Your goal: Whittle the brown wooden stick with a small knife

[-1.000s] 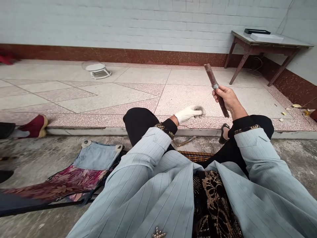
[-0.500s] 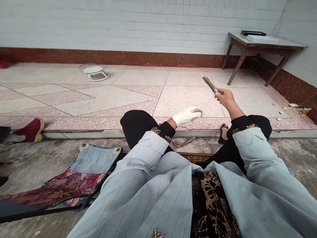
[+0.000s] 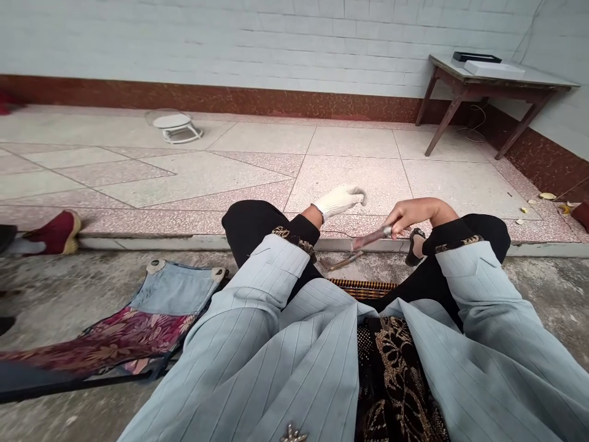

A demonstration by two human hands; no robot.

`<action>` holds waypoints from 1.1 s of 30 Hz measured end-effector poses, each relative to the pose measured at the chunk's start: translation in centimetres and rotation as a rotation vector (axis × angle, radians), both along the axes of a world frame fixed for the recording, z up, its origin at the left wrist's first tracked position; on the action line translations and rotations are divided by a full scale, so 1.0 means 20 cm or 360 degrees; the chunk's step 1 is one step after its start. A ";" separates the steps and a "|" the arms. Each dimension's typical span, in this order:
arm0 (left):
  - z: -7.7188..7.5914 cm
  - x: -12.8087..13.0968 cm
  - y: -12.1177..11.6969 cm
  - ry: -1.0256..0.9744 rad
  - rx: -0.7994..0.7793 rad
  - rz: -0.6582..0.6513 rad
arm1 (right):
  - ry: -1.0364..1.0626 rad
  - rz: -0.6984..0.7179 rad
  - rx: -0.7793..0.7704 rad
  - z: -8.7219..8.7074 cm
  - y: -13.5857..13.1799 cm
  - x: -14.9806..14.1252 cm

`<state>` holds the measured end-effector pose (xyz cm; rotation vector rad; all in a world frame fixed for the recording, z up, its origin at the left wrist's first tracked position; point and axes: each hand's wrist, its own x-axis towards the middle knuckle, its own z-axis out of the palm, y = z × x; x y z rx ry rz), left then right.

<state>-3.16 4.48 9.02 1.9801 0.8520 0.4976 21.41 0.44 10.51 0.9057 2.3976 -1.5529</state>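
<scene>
My right hand (image 3: 411,213) is closed around the grey end of a short brown stick (image 3: 369,238), which looks like a tool handle. Its reddish end points left and down, over the step edge. My left hand (image 3: 341,200), in a white knitted glove with greyish fingertips, hovers above the tiled step, to the left of the stick and apart from it. Its fingers are bent together; whatever they pinch, if anything, is too small to make out. Below the stick, an angled tool with a wooden handle (image 3: 346,262) lies on the concrete between my feet.
A woven seat edge (image 3: 363,288) shows between my legs. At left stands a folding chair with denim and floral cloth (image 3: 170,285), near another person's red shoe (image 3: 55,233). A white stool (image 3: 177,126) and a wooden table (image 3: 501,80) are farther back. Peels (image 3: 547,196) lie at right.
My right hand has swung down with the stick, whose far end turned from pointing up-left to down-left. My gloved left hand has moved slightly left and up.
</scene>
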 end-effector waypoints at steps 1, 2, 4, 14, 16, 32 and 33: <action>-0.02 0.01 0.00 -0.0021 -0.0053 0.0032 | 0.0166 -0.0072 0.0037 0.03 -0.02 0.03; -0.05 0.02 0.00 -0.0028 -0.0085 0.0060 | 0.0305 -0.0169 0.0068 0.06 -0.03 0.05; -0.10 0.04 -0.01 -0.0018 -0.0113 0.0092 | 0.0467 -0.0393 0.0097 0.10 -0.05 0.09; -0.16 0.05 -0.05 -0.0070 -0.0417 -0.0178 | 0.0364 -0.1438 0.0431 0.02 0.06 0.02; -0.15 0.06 -0.06 -0.0056 -0.0392 -0.0198 | 0.0226 -0.1478 0.0566 0.00 0.07 0.01; -0.15 0.05 -0.02 -0.0066 -0.0468 -0.0254 | -0.0328 -0.0129 -0.0014 -0.07 0.05 -0.03; -0.16 0.05 -0.02 -0.0090 -0.0524 -0.0284 | -0.0164 -0.0096 -0.0071 -0.05 0.04 -0.02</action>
